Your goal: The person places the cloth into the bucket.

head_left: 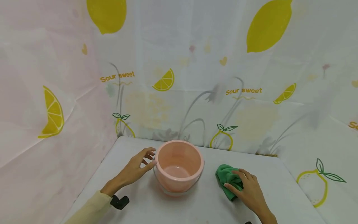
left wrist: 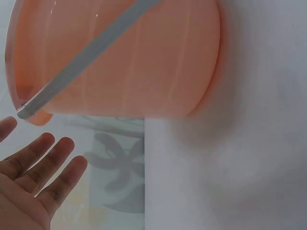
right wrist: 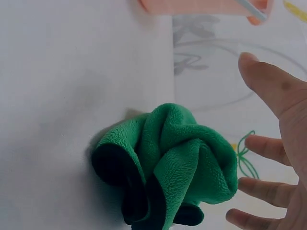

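A pink bucket [head_left: 179, 180] with a grey handle [left wrist: 86, 60] stands upright on the white table, its mouth facing up. My left hand [head_left: 139, 165] is at the bucket's left rim with fingers spread; in the left wrist view the fingers are apart from the wall and hold nothing. To the right of the bucket lies a crumpled green cloth [head_left: 227, 179] with a dark edge. My right hand [head_left: 249, 188] hovers over the cloth's right side, thumb and fingers apart. In the right wrist view a gap shows between most of the fingers and the cloth [right wrist: 177, 153].
The white table [head_left: 204, 211] meets a lemon-printed curtain [head_left: 184, 109] at the back. More printed sheeting hangs along the left side [head_left: 50, 161] and the right side. A black wrist device [head_left: 119, 202] sits on the left forearm.
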A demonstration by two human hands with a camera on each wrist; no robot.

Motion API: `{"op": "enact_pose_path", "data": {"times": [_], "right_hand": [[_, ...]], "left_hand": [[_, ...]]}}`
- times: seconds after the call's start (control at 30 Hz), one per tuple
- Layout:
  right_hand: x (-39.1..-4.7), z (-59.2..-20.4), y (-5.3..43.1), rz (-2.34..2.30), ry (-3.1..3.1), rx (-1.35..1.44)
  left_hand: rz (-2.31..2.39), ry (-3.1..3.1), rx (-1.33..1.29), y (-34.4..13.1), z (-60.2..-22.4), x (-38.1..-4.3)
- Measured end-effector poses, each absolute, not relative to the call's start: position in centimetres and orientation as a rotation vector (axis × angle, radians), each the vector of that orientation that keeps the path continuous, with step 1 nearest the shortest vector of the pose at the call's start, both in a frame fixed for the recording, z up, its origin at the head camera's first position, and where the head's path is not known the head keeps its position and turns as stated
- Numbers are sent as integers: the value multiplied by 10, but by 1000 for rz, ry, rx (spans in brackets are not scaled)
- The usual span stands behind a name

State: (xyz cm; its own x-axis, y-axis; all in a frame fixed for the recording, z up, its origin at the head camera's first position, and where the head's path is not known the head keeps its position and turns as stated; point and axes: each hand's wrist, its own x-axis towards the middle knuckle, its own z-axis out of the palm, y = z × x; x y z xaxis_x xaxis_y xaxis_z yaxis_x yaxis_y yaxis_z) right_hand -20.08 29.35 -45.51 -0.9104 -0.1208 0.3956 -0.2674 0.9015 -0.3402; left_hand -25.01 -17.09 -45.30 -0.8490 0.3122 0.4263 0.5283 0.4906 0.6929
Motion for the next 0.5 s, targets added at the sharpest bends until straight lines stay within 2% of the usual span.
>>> {"op": "enact_pose_path", "data": {"times": [0.5], "right_hand": [[-209, -467, 301, 524, -2794, 282]], "left_hand": [[-1351, -2510, -791, -160, -450, -256]]}}
